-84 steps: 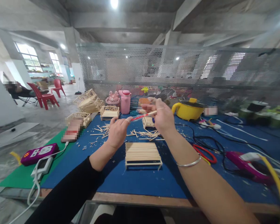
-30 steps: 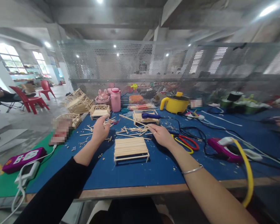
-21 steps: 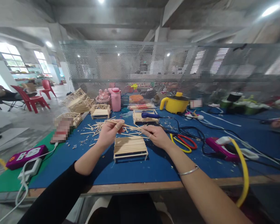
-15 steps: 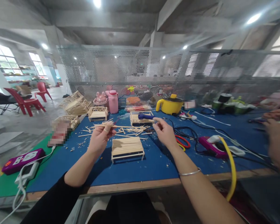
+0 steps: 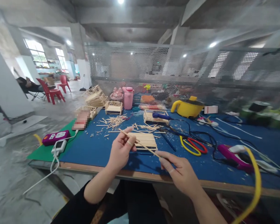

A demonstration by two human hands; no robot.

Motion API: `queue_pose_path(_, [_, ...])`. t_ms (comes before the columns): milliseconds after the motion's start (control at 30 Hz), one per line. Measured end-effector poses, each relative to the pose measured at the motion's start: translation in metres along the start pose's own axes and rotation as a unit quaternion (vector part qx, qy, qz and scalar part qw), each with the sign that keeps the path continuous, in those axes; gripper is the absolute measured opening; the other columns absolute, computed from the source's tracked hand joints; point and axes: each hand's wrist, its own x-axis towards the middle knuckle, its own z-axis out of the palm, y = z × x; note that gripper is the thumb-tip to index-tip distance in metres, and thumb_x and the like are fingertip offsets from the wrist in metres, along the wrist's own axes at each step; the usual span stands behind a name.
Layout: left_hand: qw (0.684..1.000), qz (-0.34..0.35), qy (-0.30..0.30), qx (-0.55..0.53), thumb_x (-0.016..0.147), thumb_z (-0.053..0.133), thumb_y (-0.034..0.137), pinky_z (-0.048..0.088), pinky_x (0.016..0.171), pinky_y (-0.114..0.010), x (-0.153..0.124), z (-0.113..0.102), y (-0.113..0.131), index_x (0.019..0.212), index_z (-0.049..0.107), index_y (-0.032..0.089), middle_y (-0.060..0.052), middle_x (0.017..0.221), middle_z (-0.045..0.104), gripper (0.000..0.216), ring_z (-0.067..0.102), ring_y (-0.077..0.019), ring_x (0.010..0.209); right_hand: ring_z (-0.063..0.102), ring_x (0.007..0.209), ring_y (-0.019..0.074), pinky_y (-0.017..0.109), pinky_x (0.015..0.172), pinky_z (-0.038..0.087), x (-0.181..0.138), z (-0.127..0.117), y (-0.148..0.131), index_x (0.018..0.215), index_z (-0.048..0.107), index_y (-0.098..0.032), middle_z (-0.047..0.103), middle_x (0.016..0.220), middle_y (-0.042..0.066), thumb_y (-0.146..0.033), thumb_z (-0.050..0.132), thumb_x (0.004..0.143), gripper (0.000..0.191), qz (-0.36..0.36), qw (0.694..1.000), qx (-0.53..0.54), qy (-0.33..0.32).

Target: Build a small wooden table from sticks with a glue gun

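A thin wooden stick slants between my two hands above the near part of the blue mat. My left hand pinches it toward its upper left end. At its lower right end, the thumb and fingers of my right hand are closed on it. Just behind the hands stands a small slatted wooden frame, partly covered by my left hand. Loose sticks lie scattered beyond it. Farther back, a blue glue gun rests on another small stick frame.
Scissors with red and yellow handles lie to the right, among black cables. A purple power strip with a yellow cord sits near the right edge. At the back are a yellow pot, a pink jug and stacked stick frames.
My right hand has come from near the glue gun down to the stick's right end and gripped it. My left hand has brought the stick nearer. The view has turned right.
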Motion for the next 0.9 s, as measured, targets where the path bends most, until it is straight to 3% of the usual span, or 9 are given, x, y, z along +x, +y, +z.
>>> queue_pose_path(133, [1.000,-0.001,0.017,-0.003,0.075,0.071,0.039,0.046,0.048,-0.017,-0.006,0.003,0.003,0.144,0.027,0.023,0.003,0.069,0.068,0.083,0.055,-0.0065,0.047,0.061,0.054,0.0166,0.028,0.056,0.050,-0.003,0.003,0.001,0.103,0.070,-0.029,0.066,0.060,-0.001,-0.038,0.048,0.089,0.027,0.004,1.000,-0.005,0.002])
queue_pose_path(233, [0.999,0.007,0.037,-0.005,0.074,0.071,0.038,0.045,0.045,-0.017,-0.007,0.005,0.004,0.148,0.012,0.026,0.004,0.067,0.068,0.096,0.054,-0.0066,0.044,0.061,0.053,0.0163,0.027,0.055,0.049,-0.002,0.002,0.003,0.103,0.070,-0.029,0.065,0.059,-0.002,-0.039,0.047,0.089,0.028,0.005,1.000,-0.007,0.001])
queue_pose_path(367, [0.999,0.005,0.040,0.007,0.073,0.073,0.037,0.046,0.044,-0.017,-0.006,0.000,-0.001,0.145,0.025,0.028,0.004,0.066,0.068,0.086,0.058,-0.0084,0.047,0.061,0.054,0.0166,0.028,0.057,0.049,-0.004,0.001,0.007,0.102,0.069,-0.029,0.065,0.061,-0.001,-0.039,0.046,0.090,0.028,0.006,1.000,-0.011,-0.005])
queue_pose_path(500, [0.999,0.035,0.020,0.018,0.080,0.065,0.041,0.052,0.053,-0.021,-0.008,0.000,0.004,0.135,0.043,0.027,-0.003,0.084,0.073,0.061,0.067,-0.0155,0.073,0.065,0.067,0.0174,0.029,0.066,0.051,-0.003,0.004,0.003,0.102,0.068,-0.029,0.070,0.073,0.000,-0.036,0.047,0.091,0.024,0.002,0.998,-0.008,-0.069])
queue_pose_path(567, [0.997,0.068,-0.009,0.020,0.083,0.061,0.040,0.054,0.060,-0.023,-0.010,0.005,0.011,0.136,0.042,0.030,-0.005,0.090,0.073,0.057,0.068,-0.0167,0.077,0.065,0.079,0.0190,0.031,0.074,0.050,0.000,0.005,-0.003,0.096,0.069,-0.028,0.070,0.083,0.002,-0.034,0.051,0.089,0.020,-0.026,0.996,-0.015,-0.081])
queue_pose_path(633, [0.993,0.108,-0.039,0.012,0.083,0.063,0.037,0.055,0.070,-0.027,-0.013,0.011,0.018,0.142,0.031,0.035,-0.006,0.102,0.071,0.067,0.068,-0.0185,0.085,0.063,0.085,0.0200,0.033,0.079,0.048,0.006,0.006,-0.008,0.088,0.070,-0.027,0.069,0.088,0.004,-0.033,0.055,0.087,0.016,-0.043,0.998,-0.005,-0.045])
queue_pose_path(700, [0.990,0.132,-0.054,0.021,0.083,0.063,0.036,0.053,0.082,-0.031,-0.018,0.014,0.021,0.144,0.027,0.038,-0.007,0.118,0.065,0.071,0.064,-0.0209,0.100,0.061,0.078,0.0185,0.031,0.073,0.049,0.011,0.006,-0.010,0.084,0.068,-0.024,0.066,0.083,0.004,-0.033,0.057,0.085,0.014,-0.010,0.997,0.055,0.045])
queue_pose_path(800, [0.984,0.096,-0.068,0.134,0.085,0.059,0.034,0.048,0.090,-0.034,-0.030,0.010,0.011,0.126,0.056,0.031,-0.007,0.115,0.067,0.041,0.062,-0.0228,0.104,0.058,0.060,0.0144,0.027,0.060,0.049,0.012,0.012,-0.007,0.082,0.062,-0.022,0.063,0.066,0.000,-0.035,0.062,0.080,0.013,0.091,0.959,0.218,0.154])
queue_pose_path(900, [0.963,0.028,-0.103,0.247,0.085,0.059,0.032,0.049,0.083,-0.032,-0.048,0.002,-0.009,0.099,0.070,0.026,-0.006,0.098,0.072,0.020,0.064,-0.0224,0.092,0.059,0.056,0.0133,0.026,0.057,0.050,0.003,0.029,-0.003,0.079,0.059,-0.021,0.064,0.062,-0.001,-0.038,0.066,0.076,0.019,0.150,0.915,0.362,0.098])
